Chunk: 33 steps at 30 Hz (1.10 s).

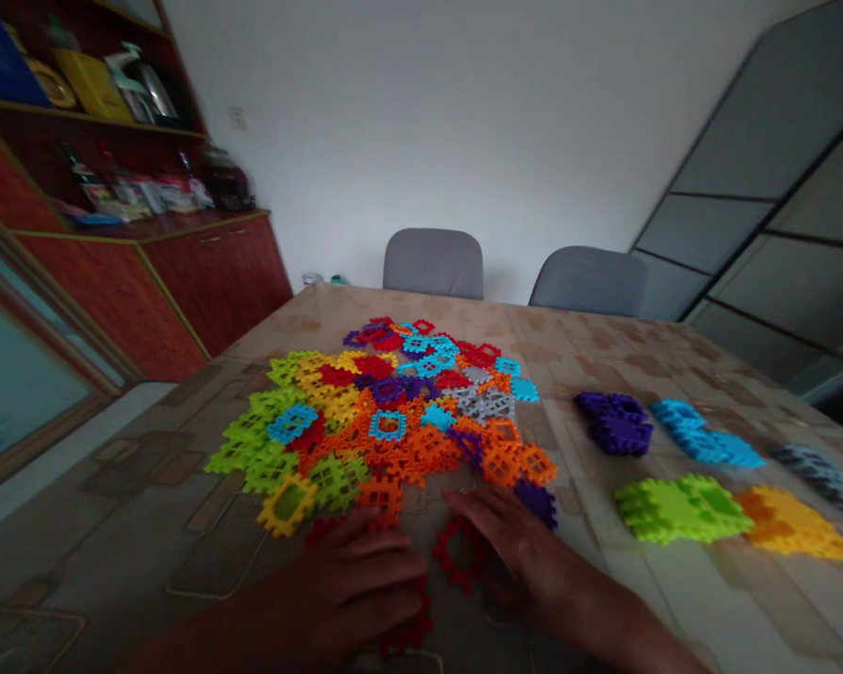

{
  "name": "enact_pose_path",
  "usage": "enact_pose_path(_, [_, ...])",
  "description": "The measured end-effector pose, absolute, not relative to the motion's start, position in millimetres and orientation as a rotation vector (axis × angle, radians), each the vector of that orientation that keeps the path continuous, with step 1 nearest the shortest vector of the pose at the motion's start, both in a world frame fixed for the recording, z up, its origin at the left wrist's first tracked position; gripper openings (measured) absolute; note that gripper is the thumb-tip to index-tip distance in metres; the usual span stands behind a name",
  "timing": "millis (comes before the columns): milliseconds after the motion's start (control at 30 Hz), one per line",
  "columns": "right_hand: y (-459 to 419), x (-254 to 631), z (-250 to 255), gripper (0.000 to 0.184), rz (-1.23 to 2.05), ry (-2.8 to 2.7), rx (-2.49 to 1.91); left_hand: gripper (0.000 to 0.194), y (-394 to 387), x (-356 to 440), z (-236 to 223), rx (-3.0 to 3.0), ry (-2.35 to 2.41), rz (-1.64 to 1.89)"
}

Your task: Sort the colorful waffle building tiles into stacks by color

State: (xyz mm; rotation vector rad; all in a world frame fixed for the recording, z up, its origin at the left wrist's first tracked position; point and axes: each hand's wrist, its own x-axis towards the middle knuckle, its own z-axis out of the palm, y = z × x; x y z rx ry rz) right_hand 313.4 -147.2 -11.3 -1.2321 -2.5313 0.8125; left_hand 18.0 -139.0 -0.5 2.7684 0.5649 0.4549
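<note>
Left hand point(372, 571) lay over one red piece point(414, 635), right hand point(510, 529) against one red frame point(456, 575); in shadow, neither grip could be determined. One mixed heap point(393, 454) lay ahead, five stacked colour groups point(674, 513) rightward.

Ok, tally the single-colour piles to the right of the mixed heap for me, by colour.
Purple pile: 1
Light blue pile: 1
Green pile: 1
Yellow-orange pile: 1
Grey pile: 1
Total: 5 piles; the pieces within each overlap too much to count.
</note>
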Motion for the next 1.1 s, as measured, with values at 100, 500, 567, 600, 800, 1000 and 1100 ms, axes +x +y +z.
enact_pose_path(100, [-149, 316, -9, 0.085, 0.823, -2.507, -1.237, 0.034, -145, 31, -15, 2.749, 0.532, 0.446])
enact_pose_path(500, [-150, 318, 10, 0.085, 0.938, -2.562, -1.247, 0.024, -149, 31, -50, 2.78, 0.673, 0.583])
enact_pose_path(567, [-152, 317, 13, 0.083, 0.947, -2.547, -1.283, 0.026, -150, 33, -55, 2.774, 0.715, 0.649])
enact_pose_path(600, [-152, 316, 14, 0.083, 0.951, -2.548, -1.302, 0.028, -150, 34, -58, 2.774, 0.732, 0.671])
enact_pose_path(800, [-154, 304, 7, 0.085, 0.793, -2.545, -1.431, 0.04, -152, 35, -63, 2.787, 0.813, 0.762])
enact_pose_path(1000, [-152, 322, -9, 0.086, 0.6, -2.58, -1.268, 0.047, -152, 43, -65, 2.801, 0.833, 0.849])
enact_pose_path(1100, [-152, 329, 6, 0.087, 0.579, -2.582, -1.23, 0.047, -153, 51, -66, 2.821, 0.845, 0.871])
